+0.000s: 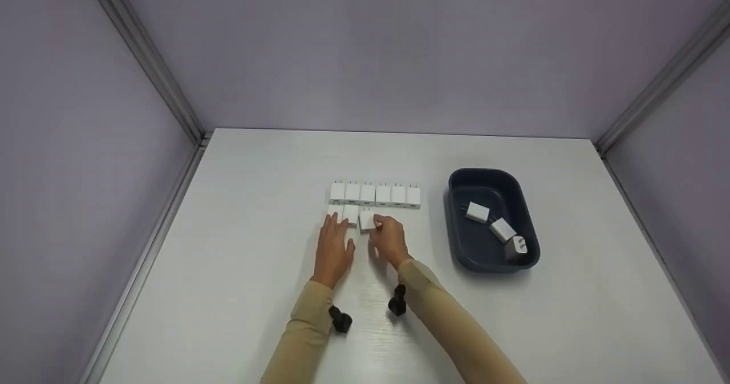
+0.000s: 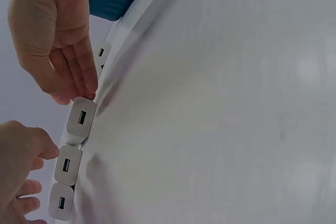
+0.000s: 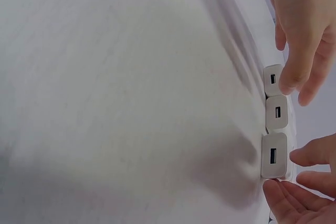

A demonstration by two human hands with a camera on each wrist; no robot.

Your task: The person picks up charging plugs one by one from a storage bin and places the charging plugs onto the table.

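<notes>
My right hand (image 1: 390, 240) has curled fingers at the right side of a white USB wall charger (image 1: 366, 221), holding it by that edge. In the right wrist view this charger (image 3: 273, 156) stands at the near end of a short row, its USB port facing the camera. My left hand (image 1: 333, 253) lies with extended fingers over two more white chargers (image 1: 351, 215) just left of it. The left wrist view shows a small gap between the held charger (image 2: 81, 119) and its neighbour (image 2: 68, 165).
Behind the hands runs a straight row of several white chargers (image 1: 382, 194), prongs pointing away. A dark blue bin (image 1: 463, 255) at the right holds 3 loose chargers (image 1: 502, 230). The white table (image 1: 228, 247) is bounded by grey walls (image 1: 365, 53) at back and sides.
</notes>
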